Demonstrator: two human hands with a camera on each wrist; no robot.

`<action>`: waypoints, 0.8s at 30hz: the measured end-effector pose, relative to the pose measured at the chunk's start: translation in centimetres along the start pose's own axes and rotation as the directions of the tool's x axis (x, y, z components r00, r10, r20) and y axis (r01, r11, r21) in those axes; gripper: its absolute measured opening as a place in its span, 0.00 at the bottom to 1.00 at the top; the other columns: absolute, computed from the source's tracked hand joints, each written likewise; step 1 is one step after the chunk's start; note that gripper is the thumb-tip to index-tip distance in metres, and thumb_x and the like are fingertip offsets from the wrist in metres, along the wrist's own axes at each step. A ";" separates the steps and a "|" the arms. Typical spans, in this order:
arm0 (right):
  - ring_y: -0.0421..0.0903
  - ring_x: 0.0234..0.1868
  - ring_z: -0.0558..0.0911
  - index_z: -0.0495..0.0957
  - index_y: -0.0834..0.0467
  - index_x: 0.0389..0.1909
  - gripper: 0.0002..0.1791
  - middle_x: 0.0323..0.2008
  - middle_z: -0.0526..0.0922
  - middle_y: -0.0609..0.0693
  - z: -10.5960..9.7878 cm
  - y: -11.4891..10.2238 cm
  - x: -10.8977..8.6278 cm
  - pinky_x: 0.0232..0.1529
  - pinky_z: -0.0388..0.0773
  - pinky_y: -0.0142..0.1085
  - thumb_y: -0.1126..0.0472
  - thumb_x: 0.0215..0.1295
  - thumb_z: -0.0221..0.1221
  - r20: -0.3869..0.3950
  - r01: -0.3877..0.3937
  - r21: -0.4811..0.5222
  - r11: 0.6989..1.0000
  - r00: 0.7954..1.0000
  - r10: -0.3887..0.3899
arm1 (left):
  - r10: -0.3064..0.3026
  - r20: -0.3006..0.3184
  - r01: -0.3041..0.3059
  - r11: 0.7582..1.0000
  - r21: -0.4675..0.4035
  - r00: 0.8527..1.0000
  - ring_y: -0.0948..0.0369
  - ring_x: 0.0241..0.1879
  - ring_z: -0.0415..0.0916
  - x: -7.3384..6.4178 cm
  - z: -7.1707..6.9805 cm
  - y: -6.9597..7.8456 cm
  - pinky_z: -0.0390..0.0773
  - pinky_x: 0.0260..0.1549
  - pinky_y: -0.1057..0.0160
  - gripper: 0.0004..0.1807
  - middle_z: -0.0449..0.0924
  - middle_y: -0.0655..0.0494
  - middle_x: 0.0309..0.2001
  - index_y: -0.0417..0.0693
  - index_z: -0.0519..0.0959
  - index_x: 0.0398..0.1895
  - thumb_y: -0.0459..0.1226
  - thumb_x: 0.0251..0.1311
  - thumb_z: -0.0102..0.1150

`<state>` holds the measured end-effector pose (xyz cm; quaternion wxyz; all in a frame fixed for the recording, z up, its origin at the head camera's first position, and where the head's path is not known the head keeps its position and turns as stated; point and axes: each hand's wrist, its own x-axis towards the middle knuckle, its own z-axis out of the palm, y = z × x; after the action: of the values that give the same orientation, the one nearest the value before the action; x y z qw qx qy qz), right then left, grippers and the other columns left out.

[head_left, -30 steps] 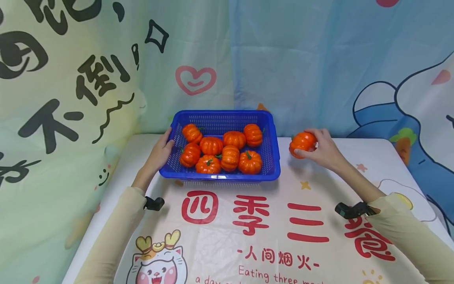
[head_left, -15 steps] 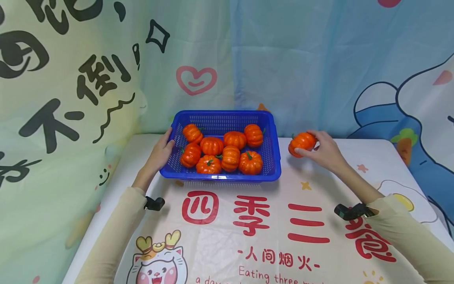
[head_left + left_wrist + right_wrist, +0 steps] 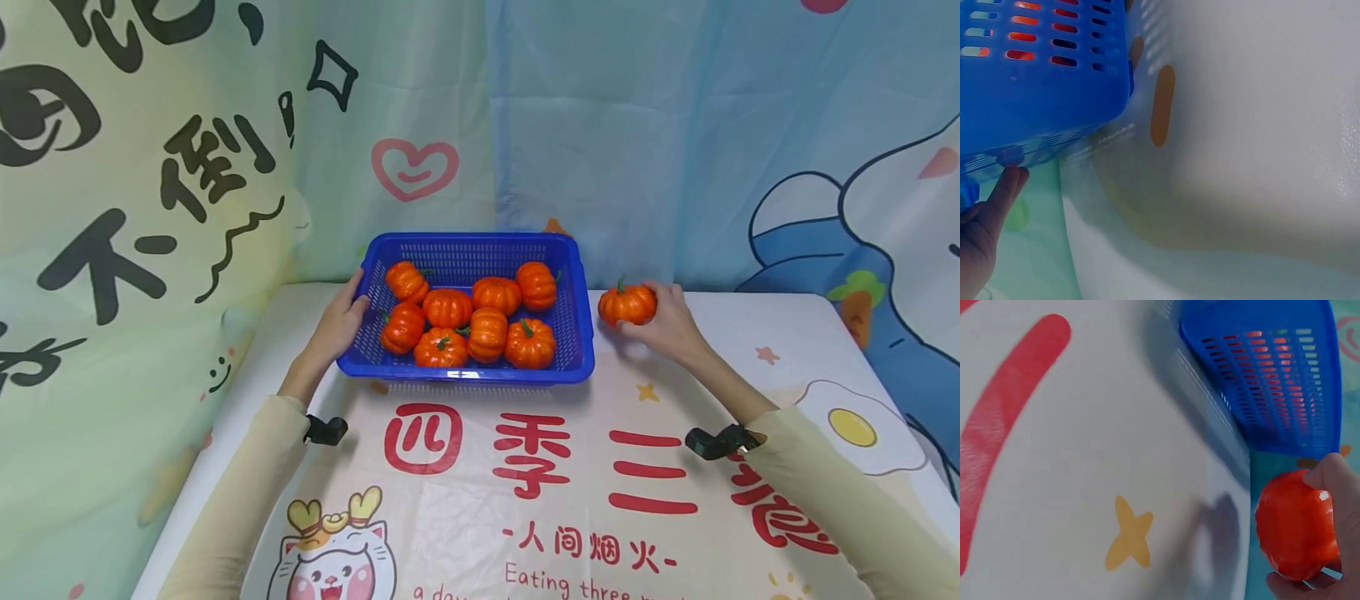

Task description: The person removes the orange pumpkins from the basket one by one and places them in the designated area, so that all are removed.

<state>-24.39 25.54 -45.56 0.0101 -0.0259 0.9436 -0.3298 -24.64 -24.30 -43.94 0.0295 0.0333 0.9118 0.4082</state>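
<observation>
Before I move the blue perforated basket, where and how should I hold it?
Probably by its rim at both short ends, one hand from each side: the blue perforated basket is oblong, with pumpkins spread inside. The right hand holds another pumpkin.

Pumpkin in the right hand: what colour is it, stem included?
The pumpkin is orange and its stem green; both show best in the head view.

"What colour is the basket [image 3: 525, 377]?"
"Deep blue, slotted in rows; the pumpkins [image 3: 447, 308] inside and the held pumpkin [image 3: 627, 305] are orange; visible stems [image 3: 621, 285] are green."
"And the cloths?"
"The tablecloth [image 3: 588, 450] is pale with red characters [image 3: 647, 470]; the backdrop [image 3: 592, 167] runs yellow-green to blue, with black lettering [image 3: 104, 283] and a pink heart [image 3: 413, 177]; the sleeves [image 3: 243, 483] are beige."
</observation>
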 end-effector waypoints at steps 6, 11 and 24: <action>0.68 0.62 0.64 0.51 0.73 0.68 0.47 0.64 0.59 0.73 1.3 0.7 1.7 0.66 0.65 0.63 0.54 0.56 0.65 0.025 -0.029 0.064 0.998 0.999 0.027 | -0.003 -0.001 0.003 1.000 0.002 1.000 0.45 0.77 0.43 0.0 0.0 0.0 0.44 0.75 0.43 0.32 0.43 0.43 0.78 0.49 0.42 0.78 0.41 0.74 0.32; 0.68 0.62 0.66 0.48 0.71 0.67 0.48 0.64 0.60 0.75 2.1 1.1 2.4 0.66 0.66 0.61 0.53 0.58 0.66 0.071 -0.082 0.076 0.994 0.995 0.077 | 0.002 0.002 -0.002 1.000 -0.004 1.000 0.44 0.77 0.43 0.1 0.1 0.2 0.44 0.75 0.43 0.32 0.43 0.43 0.78 0.48 0.42 0.78 0.41 0.74 0.32; 0.66 0.60 0.65 0.52 0.68 0.69 0.49 0.60 0.60 0.72 3.3 1.5 2.5 0.65 0.66 0.63 0.53 0.54 0.70 0.043 0.079 -0.039 0.996 0.996 -0.077 | 0.003 -0.006 -0.003 1.000 0.007 1.000 0.43 0.77 0.43 0.2 0.0 -0.1 0.44 0.75 0.42 0.32 0.44 0.41 0.78 0.47 0.42 0.78 0.41 0.74 0.32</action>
<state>-26.80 24.48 -49.08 0.0163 -0.0698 0.9480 -0.3102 -24.89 -24.39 -44.01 0.0260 0.0337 0.9133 0.4052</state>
